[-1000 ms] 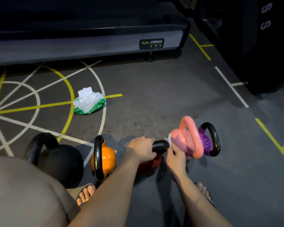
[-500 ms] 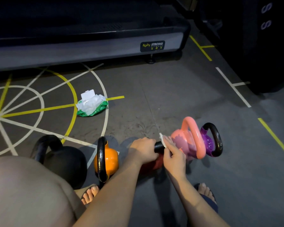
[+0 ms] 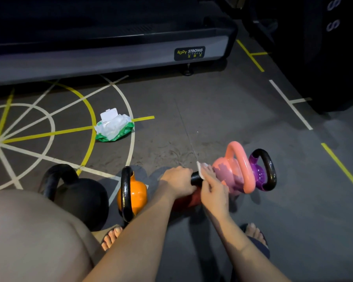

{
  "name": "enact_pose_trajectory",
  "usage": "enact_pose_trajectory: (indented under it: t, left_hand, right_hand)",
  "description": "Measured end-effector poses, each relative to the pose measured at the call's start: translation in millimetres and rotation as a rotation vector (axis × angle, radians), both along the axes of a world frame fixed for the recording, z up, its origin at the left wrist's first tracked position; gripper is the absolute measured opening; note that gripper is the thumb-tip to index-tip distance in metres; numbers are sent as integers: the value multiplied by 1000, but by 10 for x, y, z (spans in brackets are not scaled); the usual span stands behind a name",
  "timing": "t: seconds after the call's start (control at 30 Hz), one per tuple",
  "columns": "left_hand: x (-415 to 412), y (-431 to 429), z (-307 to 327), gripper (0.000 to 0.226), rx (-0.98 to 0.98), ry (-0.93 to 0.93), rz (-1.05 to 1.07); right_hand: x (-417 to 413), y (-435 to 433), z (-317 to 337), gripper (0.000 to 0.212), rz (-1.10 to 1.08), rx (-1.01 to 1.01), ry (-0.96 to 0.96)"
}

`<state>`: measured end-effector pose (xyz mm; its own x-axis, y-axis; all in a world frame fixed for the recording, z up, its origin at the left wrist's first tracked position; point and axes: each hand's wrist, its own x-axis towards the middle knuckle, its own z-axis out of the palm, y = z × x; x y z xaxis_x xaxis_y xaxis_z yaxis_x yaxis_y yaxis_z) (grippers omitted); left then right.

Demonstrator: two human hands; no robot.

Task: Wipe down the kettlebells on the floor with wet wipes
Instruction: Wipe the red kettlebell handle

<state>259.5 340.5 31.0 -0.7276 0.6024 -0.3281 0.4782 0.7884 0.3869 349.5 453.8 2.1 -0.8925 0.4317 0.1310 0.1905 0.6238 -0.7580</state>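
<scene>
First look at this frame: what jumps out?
At bottom centre, the left hand grips the black handle of a red kettlebell while the right hand holds a white wipe against it. Flanking them: an orange kettlebell on the left, a pink kettlebell and a purple kettlebell on the right. An open wipes pack lies on the painted floor lines, back left.

open floor fwd, pink kettlebell rt

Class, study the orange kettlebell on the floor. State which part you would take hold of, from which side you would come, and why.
Grip the black handle of the orange kettlebell at the top of its arch, coming from above. It stands upright and edge-on to the camera, so fingers can curl through the loop sideways; the round, glossy body offers little hold.
</scene>
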Motion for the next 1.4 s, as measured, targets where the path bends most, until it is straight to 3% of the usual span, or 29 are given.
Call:
enact_pose_trajectory:
  t: [0.1,0.2,0.43,0.63,0.8,0.97,1.13,1.3,1.4]
  left_hand:
    - [23,13,-13,9,7,-10,2]
    - [37,17,-23,23,6,-3,9]
    - [1,-4,-26,18,-2,-7,3]
    - [-33,-13,-81,26,20,-21,18]
    - [11,-11,-62,30,2,-3,45]
    - [102,-23,-47,36,-21,62,100]
    - [138,-139,15,53,-4,109,123]
    - [196,-514,-84,65,66,-55,212]
    - [373,-595,-260,60,162,-167,299]
  right_hand:
    - [14,-61,-116,66,137,85,93]
    - [29,-13,-149,66,135,152,86]
    - [50,385,-272,47,-103,-137,-261]
    - [64,26,-133,60,-22,18,9]
    - [144,94,-103,58,92,184,86]
    - [182,-16,44,65,-54,-132,-47]
    - [-12,187,133,51,-45,-287,-230]
    - [37,119,95,47,-179,-172,-381]
    - [66,-108,198,39,-218,-184,-313]
